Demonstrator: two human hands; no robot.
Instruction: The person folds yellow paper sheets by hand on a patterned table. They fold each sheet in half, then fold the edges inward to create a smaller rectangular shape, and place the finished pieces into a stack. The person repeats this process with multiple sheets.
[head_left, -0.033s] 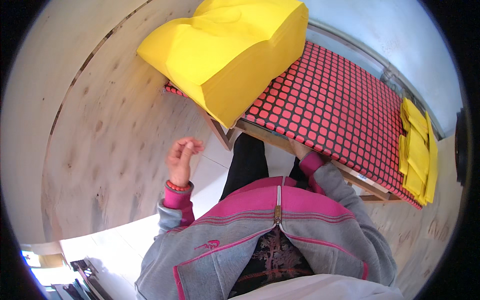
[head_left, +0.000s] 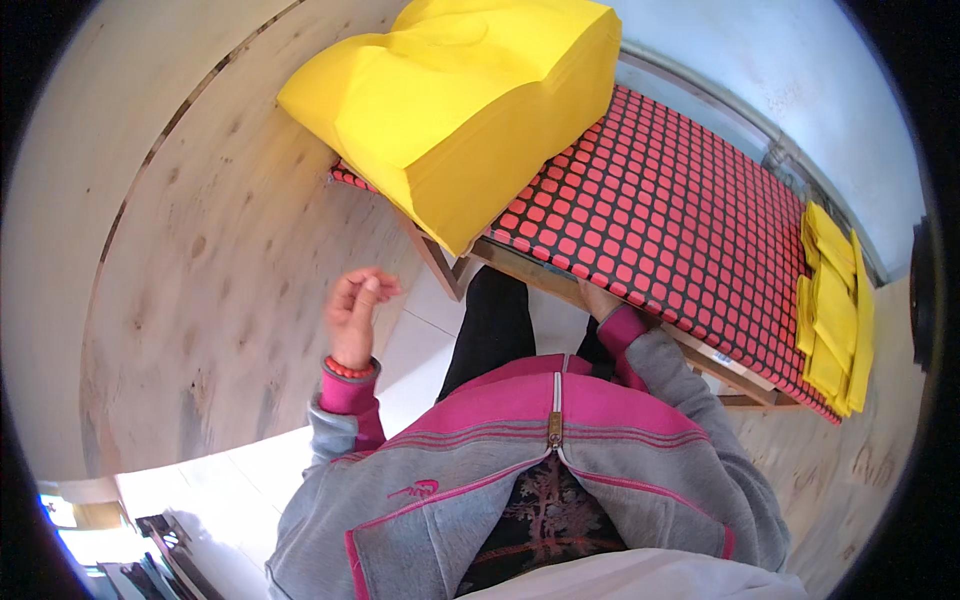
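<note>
The left hand (head_left: 350,315) is raised in mid-air, its fingers loosely curled and the thumb close against them; blur makes it impossible to tell whether the tips meet. The large yellow cloth stack (head_left: 500,120) lies beyond those fingers, forward and to the right, well apart from them. The right hand (head_left: 599,298) is at the front edge of the table (head_left: 660,190), its fingers reaching in beneath the red-and-black cover. That edge hides them, so whether they are spread, closed or holding something cannot be told.

A red bead bracelet (head_left: 348,369) circles the left wrist, just above the pink cuff of the grey jacket (head_left: 650,430). The stack sits on the left part of the table, its near corner jutting over the front edge; its far end is cut off by the top of the view. A smaller yellow pile (head_left: 830,320) of folded pieces lies at the table's right end. Dark items (head_left: 165,570) at the lower left are cut off and hard to make out.
</note>
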